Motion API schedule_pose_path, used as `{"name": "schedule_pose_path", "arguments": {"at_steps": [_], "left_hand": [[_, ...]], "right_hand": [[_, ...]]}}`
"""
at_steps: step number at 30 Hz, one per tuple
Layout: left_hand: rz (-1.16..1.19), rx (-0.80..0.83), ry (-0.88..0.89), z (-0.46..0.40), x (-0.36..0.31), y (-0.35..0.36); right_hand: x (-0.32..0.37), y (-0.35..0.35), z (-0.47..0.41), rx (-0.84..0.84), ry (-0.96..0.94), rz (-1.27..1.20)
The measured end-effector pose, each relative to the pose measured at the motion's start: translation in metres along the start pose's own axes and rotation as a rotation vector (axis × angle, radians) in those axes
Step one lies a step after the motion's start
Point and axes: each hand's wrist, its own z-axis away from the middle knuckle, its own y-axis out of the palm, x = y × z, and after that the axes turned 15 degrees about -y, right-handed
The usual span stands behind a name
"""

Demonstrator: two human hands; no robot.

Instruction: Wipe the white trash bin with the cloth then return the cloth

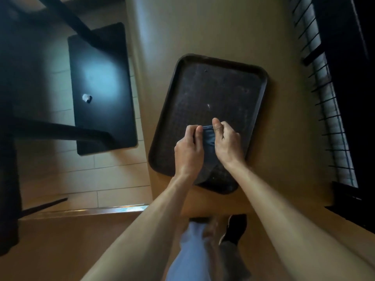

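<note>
We hold the small dark blue-grey cloth (209, 136) between both hands: our left hand (189, 148) pinches its one edge, our right hand (228, 144) its other, thumbs on top. Beneath them lies a dark brown textured plastic tray (213, 88) on the tan wooden table (284, 118). No white bin shows; a loose pinch could drop the cloth.

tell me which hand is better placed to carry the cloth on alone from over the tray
Right, marginally. The right hand has thumb and curled fingers around the cloth's top edge above the tray. The left hand only pinches its corner.
</note>
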Motion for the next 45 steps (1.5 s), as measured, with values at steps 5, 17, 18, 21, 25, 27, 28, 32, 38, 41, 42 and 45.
{"name": "schedule_pose_path", "arguments": {"at_steps": [5, 17, 18, 21, 25, 27, 28, 32, 38, 41, 42, 45], "left_hand": [[-0.057, 0.007, 0.009, -0.032, 0.018, 0.022], [-0.436, -0.071, 0.185, -0.091, 0.020, 0.046], [-0.474, -0.084, 0.204, -0.093, 0.021, 0.046], [-0.544, -0.081, 0.201, -0.095, 0.019, 0.047], [-0.513, -0.030, 0.086, -0.088, 0.012, 0.039], [-0.475, -0.005, 0.037, -0.078, 0.009, 0.029], [-0.463, 0.006, 0.028, -0.072, 0.009, 0.023], [-0.466, 0.029, 0.020, -0.035, 0.007, -0.005], [-0.409, 0.029, 0.003, 0.046, 0.000, -0.048], [-0.350, 0.016, 0.013, 0.090, -0.006, -0.069], [-0.328, 0.009, 0.023, 0.105, -0.009, -0.077], [-0.247, -0.054, 0.081, 0.151, -0.011, -0.104]], "right_hand": [[-0.034, 0.021, -0.019, -0.026, -0.022, 0.054], [-0.064, 0.019, -0.062, -0.049, -0.334, 0.595], [-0.066, 0.020, -0.064, -0.052, -0.355, 0.644], [-0.069, 0.021, -0.067, -0.027, -0.373, 0.728], [-0.059, 0.009, -0.065, 0.012, -0.347, 0.683], [-0.050, -0.003, -0.060, 0.028, -0.305, 0.649], [-0.046, -0.010, -0.057, 0.046, -0.276, 0.630], [-0.031, -0.035, -0.029, 0.088, -0.201, 0.462], [0.003, -0.069, 0.043, 0.181, -0.234, 0.322], [0.024, -0.084, 0.082, 0.188, -0.291, 0.264], [0.033, -0.089, 0.095, 0.187, -0.314, 0.247], [0.058, -0.103, 0.135, 0.183, -0.407, 0.201]]}}
